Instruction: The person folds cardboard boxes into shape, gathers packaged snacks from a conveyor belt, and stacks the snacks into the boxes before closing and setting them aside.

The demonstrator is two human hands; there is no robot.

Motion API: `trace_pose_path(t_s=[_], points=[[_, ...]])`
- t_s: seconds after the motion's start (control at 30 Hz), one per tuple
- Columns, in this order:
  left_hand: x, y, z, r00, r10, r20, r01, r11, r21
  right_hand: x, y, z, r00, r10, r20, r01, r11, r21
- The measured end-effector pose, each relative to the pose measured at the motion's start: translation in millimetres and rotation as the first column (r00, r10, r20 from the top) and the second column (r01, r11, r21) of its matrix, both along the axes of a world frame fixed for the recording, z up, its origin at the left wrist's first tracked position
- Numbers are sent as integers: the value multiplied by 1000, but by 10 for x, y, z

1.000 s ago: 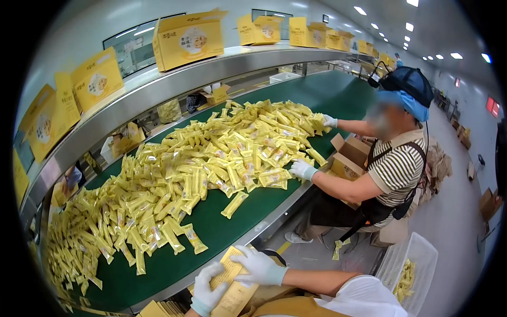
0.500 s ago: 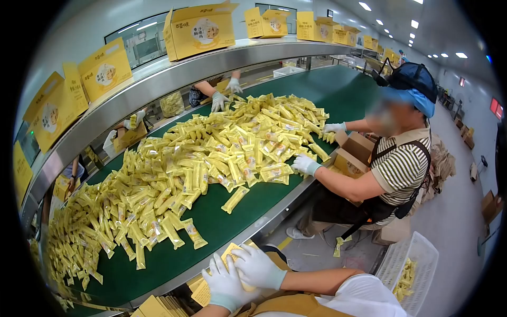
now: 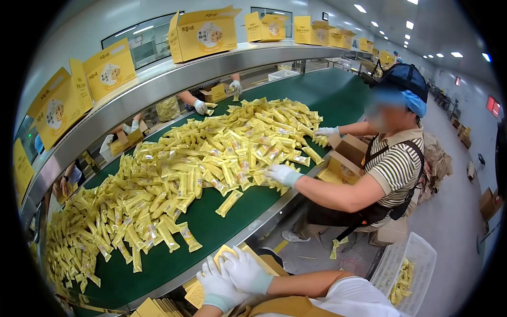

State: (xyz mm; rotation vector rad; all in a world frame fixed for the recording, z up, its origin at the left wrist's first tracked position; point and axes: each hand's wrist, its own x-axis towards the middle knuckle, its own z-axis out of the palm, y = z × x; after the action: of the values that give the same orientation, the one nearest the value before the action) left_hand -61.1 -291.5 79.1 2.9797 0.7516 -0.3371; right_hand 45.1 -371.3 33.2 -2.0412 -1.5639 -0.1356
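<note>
Both my gloved hands are together at the bottom centre, over a yellow cardboard carton [image 3: 259, 257] with printed panels. My left hand [image 3: 219, 285] grips its near side, fingers close together, and a printed flap [image 3: 195, 295] sticks out beside it. My right hand [image 3: 247, 270] overlaps the left hand and presses on the carton's top, fingers bent over the board. Parts of the carton are hidden under the gloves. Just beyond, a large heap of yellow wrapped snack sticks [image 3: 211, 158] covers much of the green conveyor belt [image 3: 222, 232].
A co-worker [image 3: 393, 174] on the right reaches into the heap beside an open carton [image 3: 348, 156]. Other gloved hands [image 3: 200, 107] work across the belt. Yellow cartons [image 3: 206, 34] line the shelf above. Folded cartons [image 3: 153, 308] lie lower left; a white basket [image 3: 422, 264] stands lower right.
My hands stay on the carton, shifted slightly left in view. The co-worker's near hand has moved left along the heap's edge. Across the belt, hands have moved apart, one lifting a snack stick.
</note>
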Motion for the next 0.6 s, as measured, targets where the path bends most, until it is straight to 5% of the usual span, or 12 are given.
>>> trace_pose_path(t_s=[0.03, 0.1, 0.13, 0.17, 0.2, 0.27, 0.33, 0.43, 0.47, 0.5, 0.53, 0.6], points=[[-28, 34, 6, 1000, -5, 15, 5, 1000, -15, 25, 10, -20, 1000, 16, -17, -16, 1000, 9], [-135, 77, 55, 996, -21, 88, 25, 999, -35, 129, -28, 12, 890, 150, -430, -63, 975, 211], [-199, 120, 94, 992, -28, 126, 33, 999, -41, 205, -41, 29, 767, 242, -595, -55, 948, 315], [-302, 186, 144, 976, 19, 216, 5, 994, -109, 282, -59, 2, 473, 271, -838, 85, 933, 350], [-430, 294, 201, 951, 70, 301, -14, 983, -182, 392, -110, -19, 353, 223, -908, 194, 932, 305], [-661, 632, 256, 834, 74, 547, 116, 945, -305, 627, -218, -275, 462, 91, -882, 327, 907, 265], [-790, 676, 279, 505, 574, 645, 284, 595, -752, 639, -302, -403, 483, -67, -873, 344, 931, 119], [-683, 489, 500, 338, 784, 521, 575, 266, -774, 538, -232, -594, 608, -188, -771, 236, 970, -50], [-715, 588, 142, 372, 785, 494, 605, 198, -771, 483, -220, -627, 589, -195, -785, 187, 977, -103], [-747, 561, -254, 405, 829, 385, 599, 77, -797, 457, -242, -830, 602, 74, -795, 51, 990, 131], [-795, 511, -578, 440, 857, 269, 587, -48, -808, 495, -264, -908, 641, 110, -759, -25, 992, 122], [-842, 339, -886, 509, 860, 31, 599, -329, -730, 504, -316, -204, 703, -295, -647, 129, 948, -292]])
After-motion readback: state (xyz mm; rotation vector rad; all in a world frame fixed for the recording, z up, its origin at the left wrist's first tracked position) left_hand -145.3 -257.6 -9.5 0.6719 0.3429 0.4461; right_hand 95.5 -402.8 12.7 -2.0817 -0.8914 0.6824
